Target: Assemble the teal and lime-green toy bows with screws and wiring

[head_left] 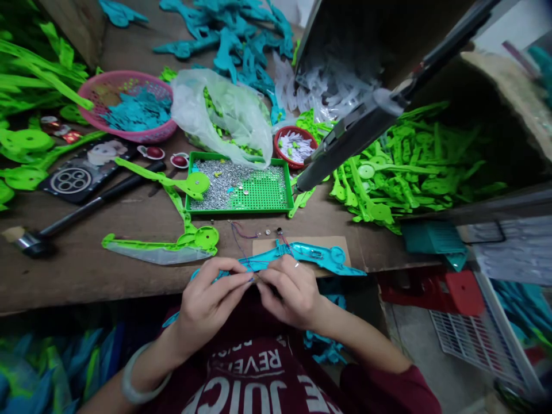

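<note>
A: While both hands sit at table [86, 270] edge, what step?

B: Looks like wiring. Left hand [206, 302] & right hand [290, 293] pinch thin wires [241, 238] against teal toy shell [310, 255], which lies on cardboard pad [340, 244] just before the body. Each grip narrow, fingertips closed on wire.

A: Next move needs?

B: Prob. fine seating of wire into shell w/o tugging it loose; screws likely from green tray [239, 187] behind.

A: Any writing?

B: Shirt [259, 379] print, upside down: "JUICE", "REVE…" — rest cut off. Dark card [81, 172] on left too small to read
</note>
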